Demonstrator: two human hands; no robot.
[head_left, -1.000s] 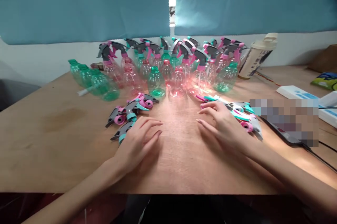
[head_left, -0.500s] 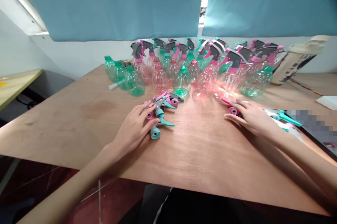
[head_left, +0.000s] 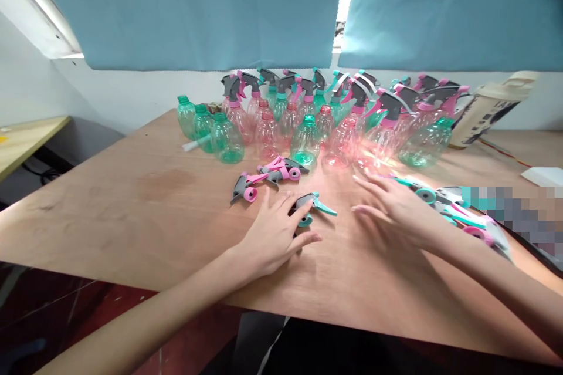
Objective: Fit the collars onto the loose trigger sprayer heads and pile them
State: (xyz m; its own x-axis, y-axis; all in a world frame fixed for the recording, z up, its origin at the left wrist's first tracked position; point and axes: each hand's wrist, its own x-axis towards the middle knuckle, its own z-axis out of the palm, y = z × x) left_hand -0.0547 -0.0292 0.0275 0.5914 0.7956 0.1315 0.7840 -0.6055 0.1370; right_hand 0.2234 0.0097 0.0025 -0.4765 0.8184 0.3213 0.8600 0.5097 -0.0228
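My left hand lies over a grey-and-teal spray trigger head on the table, fingers spread and touching it. Part of that head is hidden beneath the fingers. Just beyond sit several grey-and-pink trigger heads, lying on their sides. My right hand hovers low over the wood with fingers stretched out and nothing in them. Beside its wrist is a pile of teal, pink and white trigger heads, partly covered by the right hand and forearm.
Several clear green bottles and pink bottles stand in rows at the back, many topped with sprayers. A cream tumbler stands at the back right. A dark, blurred-out device lies on the right. The wooden table's front edge runs below my arms.
My left hand has moved right and nearer, bringing teal trigger heads away from the pink ones. My right hand has shifted slightly left; the pink head by its fingers now lies in the right pile.
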